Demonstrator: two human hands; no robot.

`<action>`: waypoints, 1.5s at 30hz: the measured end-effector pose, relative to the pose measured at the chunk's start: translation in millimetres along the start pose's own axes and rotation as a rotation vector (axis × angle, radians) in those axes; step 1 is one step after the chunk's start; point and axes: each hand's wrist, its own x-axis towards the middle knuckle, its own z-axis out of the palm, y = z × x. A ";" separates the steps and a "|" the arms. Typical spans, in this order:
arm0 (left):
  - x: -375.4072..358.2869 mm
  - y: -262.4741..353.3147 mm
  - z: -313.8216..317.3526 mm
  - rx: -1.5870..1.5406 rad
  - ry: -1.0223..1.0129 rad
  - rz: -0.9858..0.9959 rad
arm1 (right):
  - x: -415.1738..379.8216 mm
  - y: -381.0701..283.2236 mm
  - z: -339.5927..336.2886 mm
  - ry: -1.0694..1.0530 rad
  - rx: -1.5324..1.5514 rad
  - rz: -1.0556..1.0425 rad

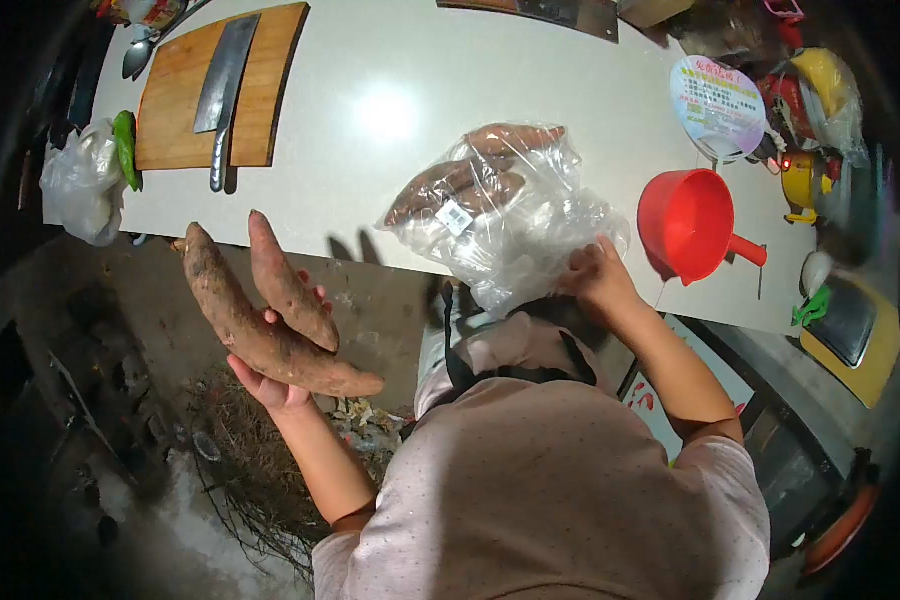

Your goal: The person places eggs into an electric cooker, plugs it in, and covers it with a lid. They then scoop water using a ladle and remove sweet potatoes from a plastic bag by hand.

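Two reddish-brown sweet potatoes rest in my left hand (278, 390), held out left of my body, off the table's front edge. The longer sweet potato (245, 325) is curved and lies across the palm; the shorter sweet potato (288, 285) sits against it, with fingertips showing behind. At the table's front edge, my right hand (602, 282) has its fingers curled on the right side of a clear plastic bag (535, 240). Inside the bag are more sweet potatoes (460, 185), and a white label (454, 217) shows on it.
A kitchen knife (228, 80) lies on a wooden cutting board (175, 100), with a green pepper (125, 150) and a white plastic bag (85, 180) beside it. Right of the clear bag stands a red dipper (690, 225), near a round hand fan (718, 105). Dry twigs (240, 470) cover the floor below.
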 end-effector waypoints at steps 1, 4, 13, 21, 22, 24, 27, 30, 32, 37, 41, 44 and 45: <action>-1.4 -1.3 -3.5 0.001 0.007 -0.006 | 2.8 -2.5 -4.4 -0.007 0.007 0.002; -2.9 -5.5 -12.4 -0.027 0.057 -0.015 | 7.6 -5.9 -6.6 -0.087 0.028 0.011; 6.7 -21.2 -17.7 -0.023 0.068 -0.029 | 12.4 -8.0 -15.7 -0.206 0.038 0.041; 9.6 -23.5 -21.0 0.065 0.062 -0.058 | 16.3 -10.2 -28.5 -0.265 0.026 -0.009; 9.6 -23.3 -22.5 0.061 0.050 -0.052 | 16.4 -10.2 -28.9 -0.265 0.026 -0.009; 11.7 -22.1 -23.1 0.038 0.013 -0.082 | 16.1 -10.6 -29.7 -0.259 0.001 -0.015; 10.3 -21.1 -19.9 0.016 0.048 -0.097 | 17.5 -12.8 -35.4 -0.275 -0.030 -0.021; 9.3 -22.9 -16.8 -0.066 0.140 -0.065 | 17.7 -12.2 -36.2 -0.294 -0.028 -0.008; 9.0 -22.8 -18.1 -0.072 0.144 -0.060 | 18.5 -12.4 -39.2 -0.297 -0.031 -0.009; 7.1 -19.1 -24.4 -0.010 0.075 -0.101 | 19.5 -12.4 -42.1 -0.313 -0.007 0.019; 7.7 -18.9 -22.4 -0.001 0.093 -0.096 | 21.2 -13.2 -46.0 -0.284 0.047 0.067; 7.1 -18.6 -22.9 0.012 0.097 -0.091 | 22.6 -14.3 -50.8 -0.273 0.092 0.093; 6.9 -18.6 -23.3 0.012 0.092 -0.089 | 23.0 -14.6 -52.3 -0.267 0.111 0.097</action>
